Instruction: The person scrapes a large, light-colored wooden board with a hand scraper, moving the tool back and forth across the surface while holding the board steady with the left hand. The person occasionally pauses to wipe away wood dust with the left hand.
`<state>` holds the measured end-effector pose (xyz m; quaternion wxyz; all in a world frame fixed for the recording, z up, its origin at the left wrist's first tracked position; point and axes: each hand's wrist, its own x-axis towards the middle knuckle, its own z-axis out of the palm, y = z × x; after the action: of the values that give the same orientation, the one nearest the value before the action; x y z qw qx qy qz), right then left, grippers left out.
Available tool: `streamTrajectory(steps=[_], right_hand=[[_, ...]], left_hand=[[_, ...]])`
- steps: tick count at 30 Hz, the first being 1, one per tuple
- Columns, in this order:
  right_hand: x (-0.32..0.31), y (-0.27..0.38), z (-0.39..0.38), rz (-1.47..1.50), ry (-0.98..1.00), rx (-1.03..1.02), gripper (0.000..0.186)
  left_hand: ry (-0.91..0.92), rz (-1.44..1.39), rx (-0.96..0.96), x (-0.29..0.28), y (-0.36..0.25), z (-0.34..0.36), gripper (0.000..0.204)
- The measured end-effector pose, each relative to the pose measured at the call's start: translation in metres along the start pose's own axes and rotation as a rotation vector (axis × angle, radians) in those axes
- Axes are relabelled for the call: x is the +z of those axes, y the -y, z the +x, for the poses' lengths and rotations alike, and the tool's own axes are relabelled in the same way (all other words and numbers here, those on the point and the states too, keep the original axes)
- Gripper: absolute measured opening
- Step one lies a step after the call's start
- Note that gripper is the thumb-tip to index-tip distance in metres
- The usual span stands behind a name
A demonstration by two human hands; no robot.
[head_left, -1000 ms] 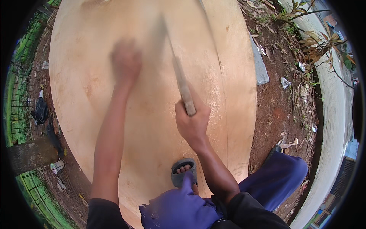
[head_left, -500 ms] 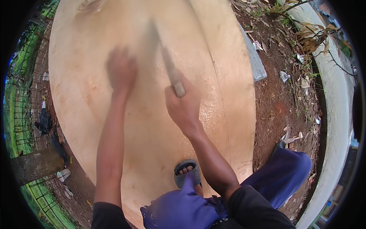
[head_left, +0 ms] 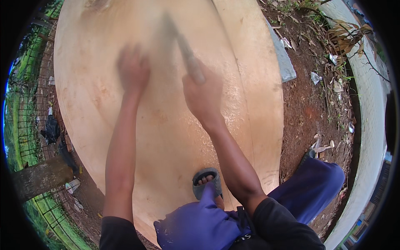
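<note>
A large sheet of pale plywood [head_left: 158, 125] fills the middle of the view. My right hand [head_left: 203, 96] grips the worn handle of a long, narrow hand tool [head_left: 186, 50], whose far end is blurred against the board. Pale shavings or dust lie beside that hand and below it, near a long line along the board. My left hand [head_left: 133, 68] rests on the board left of the tool; its fingers are too blurred to read.
My sandalled foot [head_left: 206, 181] is on the sheet between my forearms. At right lie a grey slab [head_left: 283, 62], dirt with litter, dry branches and a pale wall [head_left: 362, 125]. At left stand a wire mesh fence [head_left: 29, 116], a dark bag [head_left: 51, 130] and a wooden post [head_left: 41, 177].
My right hand and the tool have moved forward, up the board, over the last second. My left hand is slightly left of where it was a second ago.
</note>
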<state>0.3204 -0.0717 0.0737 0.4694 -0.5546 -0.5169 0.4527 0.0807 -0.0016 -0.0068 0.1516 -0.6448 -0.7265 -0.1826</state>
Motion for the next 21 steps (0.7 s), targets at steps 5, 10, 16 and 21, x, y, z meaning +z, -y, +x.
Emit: streamTrajectory(steps=[5, 10, 16, 21], right_hand=[[-0.051, -0.014, -0.131, 0.128, -0.098, -0.018, 0.05], [0.008, 0.008, 0.025, -0.006, -0.012, 0.058, 0.015], [-0.005, -0.001, -0.04, 0.015, 0.042, 0.07, 0.039], [-0.056, -0.025, -0.138, 0.047, -0.055, -0.033, 0.056]], left_hand=[[-0.023, -0.004, 0.023, 0.005, -0.009, -0.001, 0.052], [-0.018, -0.053, 0.03, 0.003, -0.014, -0.004, 0.052], [-0.019, -0.006, 0.014, 0.002, 0.003, 0.0, 0.053], [-0.018, -0.01, 0.06, 0.005, -0.008, 0.0, 0.053]])
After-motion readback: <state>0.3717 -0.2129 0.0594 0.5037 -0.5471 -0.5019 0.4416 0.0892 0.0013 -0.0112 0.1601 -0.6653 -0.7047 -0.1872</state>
